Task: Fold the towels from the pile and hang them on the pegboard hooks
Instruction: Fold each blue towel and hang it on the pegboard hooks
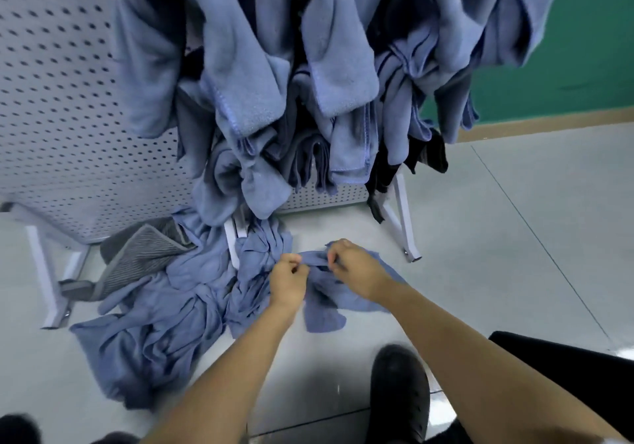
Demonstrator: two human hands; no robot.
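Observation:
A pile of crumpled blue towels (164, 323) lies on the floor below the white pegboard (58, 100). Several folded blue towels (260, 76) hang from the board's hooks, which are hidden by the cloth. A single blue towel (326, 310) is lifted a little to the right of the pile. My left hand (288, 280) pinches its top edge. My right hand (356, 268) pinches the same edge a short way to the right, fingers curled round the cloth.
A grey ribbed towel (137, 255) lies at the pile's back left by the pegboard's white legs (51, 282). Another leg (406, 217) stands right of my hands. My black shoe (399, 392) is on the pale floor near me. A green wall (566, 49) is behind.

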